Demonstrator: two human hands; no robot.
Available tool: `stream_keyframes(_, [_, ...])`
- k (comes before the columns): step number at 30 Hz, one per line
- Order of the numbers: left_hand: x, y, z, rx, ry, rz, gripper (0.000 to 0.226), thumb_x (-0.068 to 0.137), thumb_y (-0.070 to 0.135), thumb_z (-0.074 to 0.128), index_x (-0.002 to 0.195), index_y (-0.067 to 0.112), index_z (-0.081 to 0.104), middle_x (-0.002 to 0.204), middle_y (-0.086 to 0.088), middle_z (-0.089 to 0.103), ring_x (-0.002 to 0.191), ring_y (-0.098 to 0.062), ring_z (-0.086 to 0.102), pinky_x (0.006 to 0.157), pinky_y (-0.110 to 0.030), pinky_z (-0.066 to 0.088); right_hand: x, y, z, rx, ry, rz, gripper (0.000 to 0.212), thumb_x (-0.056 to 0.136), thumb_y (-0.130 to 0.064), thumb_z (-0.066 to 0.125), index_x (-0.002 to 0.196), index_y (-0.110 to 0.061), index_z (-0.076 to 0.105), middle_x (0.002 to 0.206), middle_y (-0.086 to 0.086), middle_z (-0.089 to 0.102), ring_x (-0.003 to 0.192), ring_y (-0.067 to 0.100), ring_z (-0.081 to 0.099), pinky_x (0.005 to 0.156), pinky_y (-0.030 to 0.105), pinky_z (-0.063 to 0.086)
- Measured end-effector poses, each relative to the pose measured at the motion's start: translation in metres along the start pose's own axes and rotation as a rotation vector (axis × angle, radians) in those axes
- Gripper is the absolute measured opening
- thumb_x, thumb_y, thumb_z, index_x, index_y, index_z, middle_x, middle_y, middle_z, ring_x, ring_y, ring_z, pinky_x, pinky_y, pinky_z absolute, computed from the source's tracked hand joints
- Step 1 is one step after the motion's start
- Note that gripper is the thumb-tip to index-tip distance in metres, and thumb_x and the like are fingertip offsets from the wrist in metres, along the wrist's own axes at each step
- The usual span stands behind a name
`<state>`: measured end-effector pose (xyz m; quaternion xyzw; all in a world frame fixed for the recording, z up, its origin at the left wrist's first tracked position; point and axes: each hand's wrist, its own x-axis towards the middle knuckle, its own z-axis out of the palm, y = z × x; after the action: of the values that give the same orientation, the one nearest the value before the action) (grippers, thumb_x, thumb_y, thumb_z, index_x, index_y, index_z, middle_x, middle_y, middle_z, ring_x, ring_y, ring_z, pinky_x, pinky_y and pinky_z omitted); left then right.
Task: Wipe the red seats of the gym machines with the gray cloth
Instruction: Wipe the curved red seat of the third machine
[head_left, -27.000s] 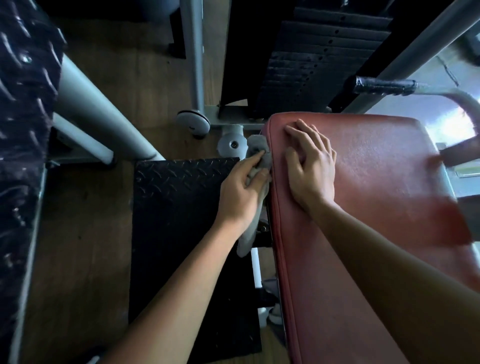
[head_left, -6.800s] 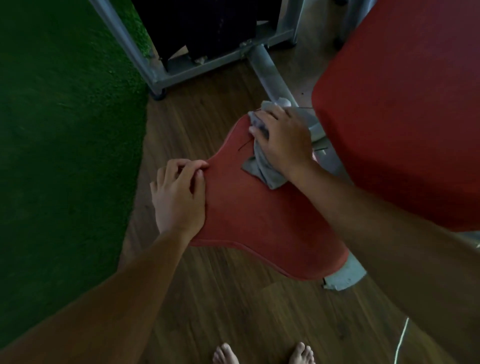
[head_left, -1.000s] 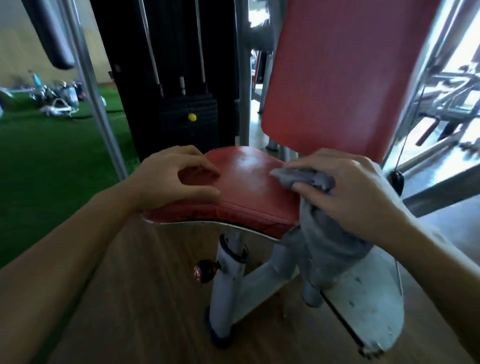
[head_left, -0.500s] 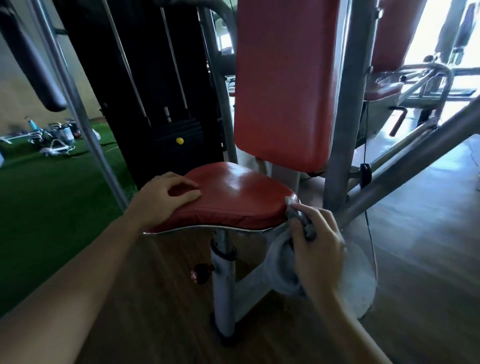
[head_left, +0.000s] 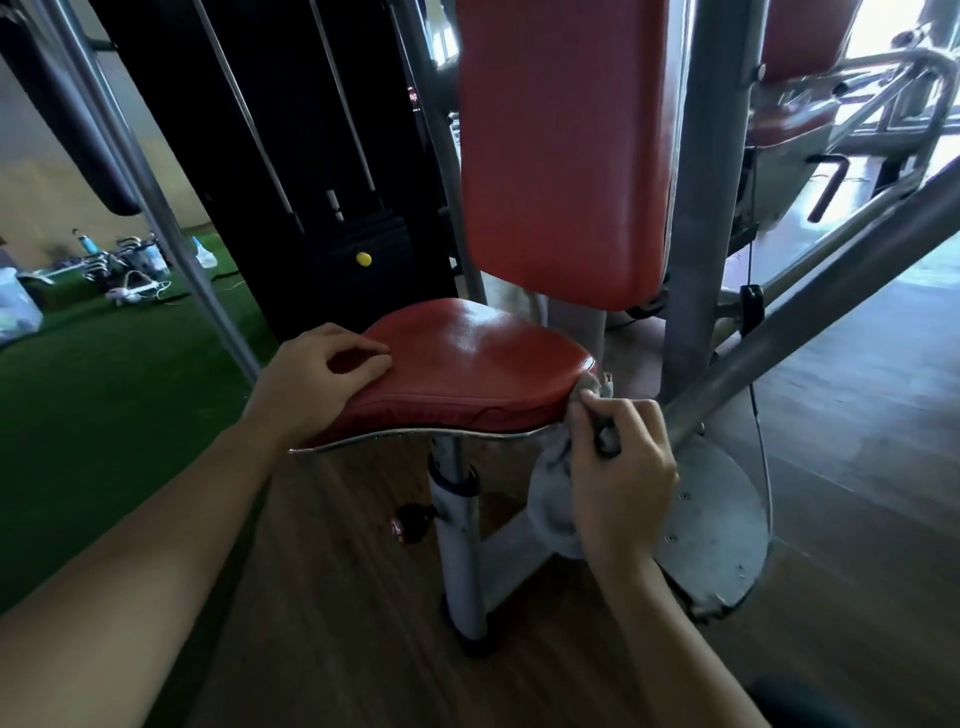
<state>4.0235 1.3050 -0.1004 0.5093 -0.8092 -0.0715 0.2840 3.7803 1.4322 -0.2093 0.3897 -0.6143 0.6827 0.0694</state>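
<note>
Left hand (head_left: 317, 382) rests curled on the left edge of the red seat (head_left: 470, 361); right hand (head_left: 621, 467), fingers bent, grips the gray cloth (head_left: 553, 486) against the seat's right rim

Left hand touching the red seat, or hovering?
Touching. The head view shows the left hand with its fingertips and thumb resting on the red seat at its left edge, no gap visible.

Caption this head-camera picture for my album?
Right hand holds the gray cloth to the red seat; left hand rests on its other side.
</note>
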Motion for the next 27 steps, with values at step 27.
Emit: stream_keyframes(27, [0.000,0.037,0.019,0.243,0.135,-0.132,0.029,0.090,0.061,0.057,0.101,0.040,0.074,0.107,0.008,0.060,0.108,-0.024,0.057,0.078,-0.039,0.047,0.000,-0.007,0.011,-0.081,-0.077,-0.113,0.009,0.090,-0.026,0.074,0.086,-0.019,0.071,0.085,-0.007,0.057,0.072,0.014,0.059,0.058,0.027,0.049])
